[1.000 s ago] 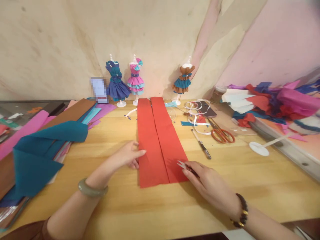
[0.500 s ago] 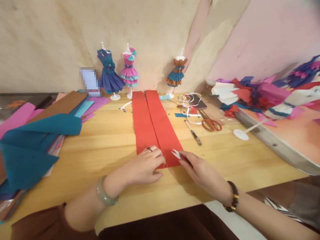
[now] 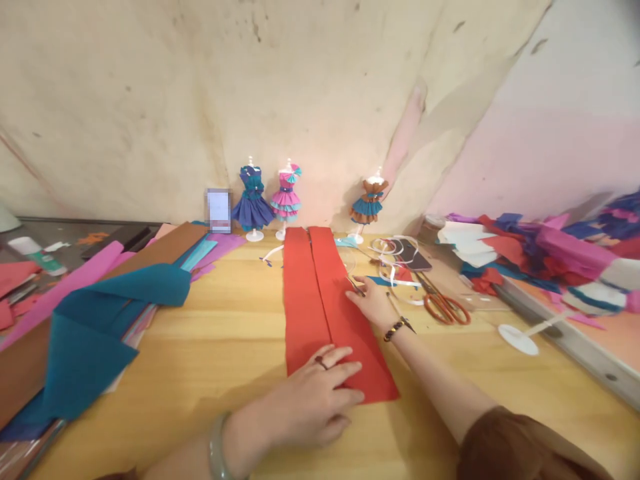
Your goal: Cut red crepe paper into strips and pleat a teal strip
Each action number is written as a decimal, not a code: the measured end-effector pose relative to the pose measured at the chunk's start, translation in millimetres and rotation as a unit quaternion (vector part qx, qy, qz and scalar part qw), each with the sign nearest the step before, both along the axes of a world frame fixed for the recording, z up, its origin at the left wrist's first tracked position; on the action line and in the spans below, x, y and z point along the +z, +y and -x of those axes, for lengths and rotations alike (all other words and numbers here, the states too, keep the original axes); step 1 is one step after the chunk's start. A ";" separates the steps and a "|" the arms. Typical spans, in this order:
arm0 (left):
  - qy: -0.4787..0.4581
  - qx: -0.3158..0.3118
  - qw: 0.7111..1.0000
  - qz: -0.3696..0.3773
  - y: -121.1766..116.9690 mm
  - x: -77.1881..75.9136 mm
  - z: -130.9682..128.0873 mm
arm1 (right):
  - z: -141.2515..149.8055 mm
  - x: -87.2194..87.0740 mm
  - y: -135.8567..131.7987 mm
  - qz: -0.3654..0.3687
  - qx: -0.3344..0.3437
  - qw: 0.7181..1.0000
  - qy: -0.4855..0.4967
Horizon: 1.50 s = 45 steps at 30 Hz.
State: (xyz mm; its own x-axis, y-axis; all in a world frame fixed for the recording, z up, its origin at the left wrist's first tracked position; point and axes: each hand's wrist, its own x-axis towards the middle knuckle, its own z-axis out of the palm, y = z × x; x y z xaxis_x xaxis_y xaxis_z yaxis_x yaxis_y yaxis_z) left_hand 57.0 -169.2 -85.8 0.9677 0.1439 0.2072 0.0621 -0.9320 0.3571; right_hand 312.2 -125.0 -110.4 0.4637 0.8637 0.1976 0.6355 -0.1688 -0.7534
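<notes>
Right now, the red paper [image 3: 305,313] lies lengthwise on the tabletop [image 3: 220,353], its long slit or seam running away from the person. The left hand [image 3: 313,403] rests on its near end, fingers spread. Farther along, at its right edge, the right hand [image 3: 374,303] has its fingers closed around small snips [image 3: 358,290], partly hidden. On the right, a metal-rimmed tray [image 3: 583,350] holds a peach sheet [image 3: 623,350]; a tipped white stand [image 3: 519,339] leans across its rim. Crumpled paper [image 3: 565,257] heaps near its far end, whether inside I cannot tell. Behind stands a jar [image 3: 434,229], contents unclear.
</notes>
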 end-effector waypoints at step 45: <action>-0.097 0.353 0.929 0.055 226.5 10.8 -117.8 | -34.0 10.7 61.5 -0.004 0.111 0.993 0.039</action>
